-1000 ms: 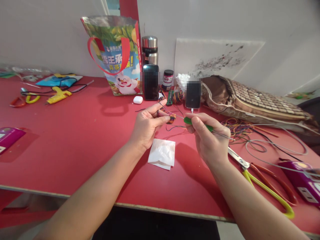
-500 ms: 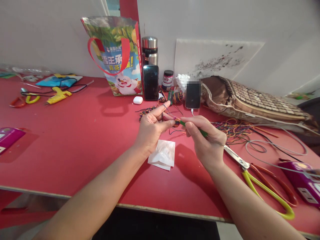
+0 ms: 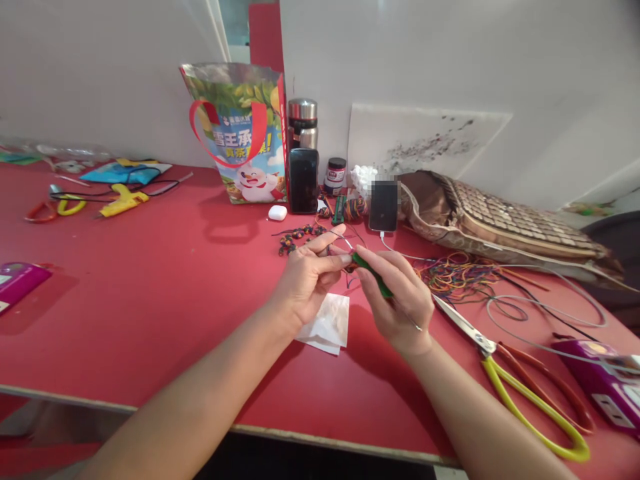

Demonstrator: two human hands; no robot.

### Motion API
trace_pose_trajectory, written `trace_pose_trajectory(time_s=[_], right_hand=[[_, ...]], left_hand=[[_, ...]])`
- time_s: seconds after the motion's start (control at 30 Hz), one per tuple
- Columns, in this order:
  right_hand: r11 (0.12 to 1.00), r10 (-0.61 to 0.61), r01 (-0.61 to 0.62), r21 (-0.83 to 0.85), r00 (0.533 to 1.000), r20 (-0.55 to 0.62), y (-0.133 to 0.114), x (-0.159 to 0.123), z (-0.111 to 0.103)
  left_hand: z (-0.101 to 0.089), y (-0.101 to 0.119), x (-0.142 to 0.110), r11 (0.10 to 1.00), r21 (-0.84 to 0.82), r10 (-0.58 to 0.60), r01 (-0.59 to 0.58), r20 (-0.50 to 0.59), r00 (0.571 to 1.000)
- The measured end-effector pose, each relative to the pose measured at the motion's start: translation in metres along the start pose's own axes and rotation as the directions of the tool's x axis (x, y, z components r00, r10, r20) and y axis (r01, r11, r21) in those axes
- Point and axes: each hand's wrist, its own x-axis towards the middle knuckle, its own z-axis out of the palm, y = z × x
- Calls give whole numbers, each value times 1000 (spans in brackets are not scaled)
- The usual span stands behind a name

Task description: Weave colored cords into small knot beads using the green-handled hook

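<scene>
My right hand is closed around the green handle of a crochet hook. The hook's thin metal shaft meets the fingertips of my left hand. Dark multicoloured yarn is pinched between the left thumb and fingers, while the index finger stretches out with a strand running by it. My fingers hide most of the worked piece. Just behind the left hand lies a knobbly multicoloured cord. A folded white paper rests on the red table beneath my hands.
Large scissors and a loose yarn tangle lie to the right. Behind stand a gift bag, a black phone, a jar and a second phone. A yellow glue gun sits at left.
My right hand has turned and come closer to the left, bringing the crochet hook's green handle up to the left fingertips. The camera view has tilted up slightly.
</scene>
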Motion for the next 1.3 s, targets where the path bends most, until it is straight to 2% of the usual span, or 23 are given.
trace_pose_trajectory(time_s=[0.07, 0.13, 0.2, 0.27, 0.33, 0.53, 1.0, 1.3], right_hand=[[973, 159, -160, 166, 987, 20, 0, -2, -1], [866, 336, -335, 371, 940, 62, 3, -4, -2], [758, 430, -427, 492, 896, 116, 7, -5, -3], [699, 463, -466, 542, 873, 153, 9, -5, -4], [683, 464, -476, 554, 868, 174, 11, -3, -5], [714, 432, -444, 541, 888, 159, 9, 2, -9], [705, 461, -467, 534, 874, 156, 9, 7, -15], [610, 527, -510, 606, 833, 170, 5, 11, -12]], left_hand=[[-1, 3, 0, 1000, -4, -17, 17, 24, 1000], [-3, 7, 1, 1000, 11, -8, 7, 36, 999], [-4, 9, 1, 1000, 29, 10, -11, 33, 999], [-5, 11, 2, 999, 44, 18, -20, 31, 999], [-6, 12, 2, 998, 55, 24, -25, 34, 999], [-8, 14, 4, 997, 57, 55, -57, 35, 998], [-7, 16, 4, 995, 69, 70, -73, 39, 997], [-6, 16, 3, 999, 42, 31, -32, 38, 999]])
